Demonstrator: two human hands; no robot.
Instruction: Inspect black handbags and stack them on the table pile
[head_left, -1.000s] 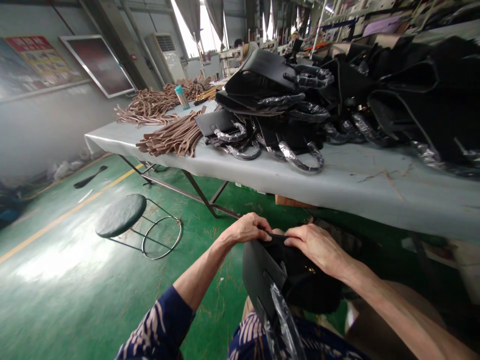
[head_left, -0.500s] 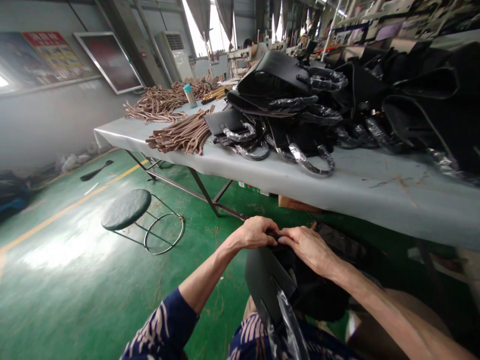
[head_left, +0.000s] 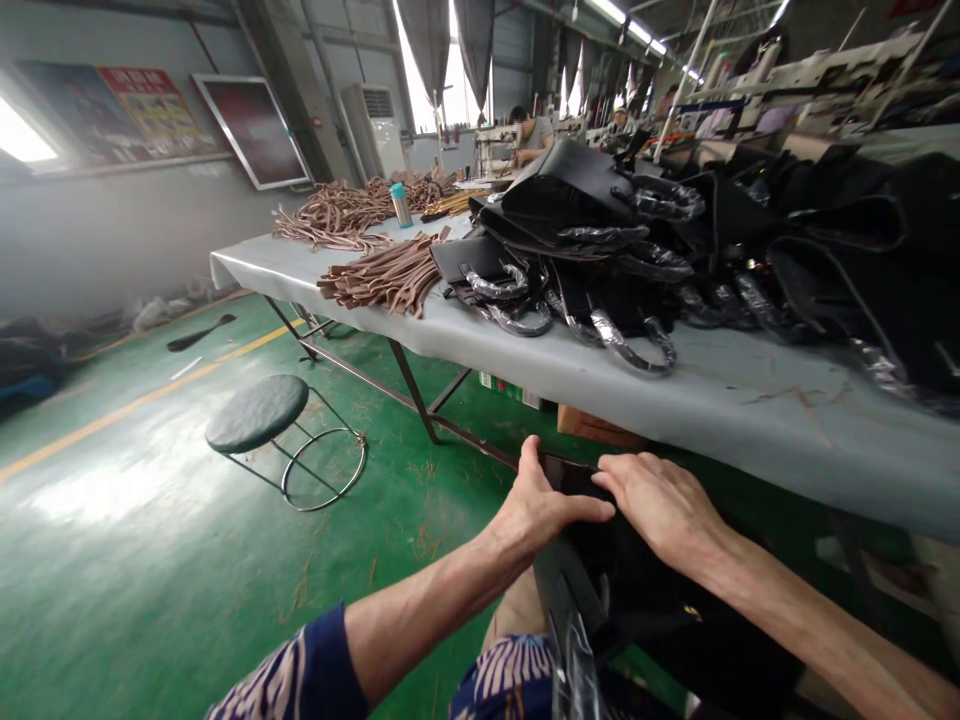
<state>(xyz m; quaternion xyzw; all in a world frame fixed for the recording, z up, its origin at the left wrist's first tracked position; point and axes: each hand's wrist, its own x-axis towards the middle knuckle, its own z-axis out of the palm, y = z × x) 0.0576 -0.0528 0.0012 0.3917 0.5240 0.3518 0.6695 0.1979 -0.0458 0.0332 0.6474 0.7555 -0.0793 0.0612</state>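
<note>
Black bag (head_left: pixel 637 600) was just before the covered table (head_left: pixel 720 375)

The right hand (head_left: pixel 664 510) was grasping the bag's upper edge; the left hand (head_left: pixel 544 505) was at this edge also, with thumb and one finger widely spread, but whether it gripped, I could not tell

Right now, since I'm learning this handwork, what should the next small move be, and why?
I'd probably close the left hand on the black bag at its far edge: that hand's thumb and finger stand spread, while the right hand has its fingertips near that edge.
</note>
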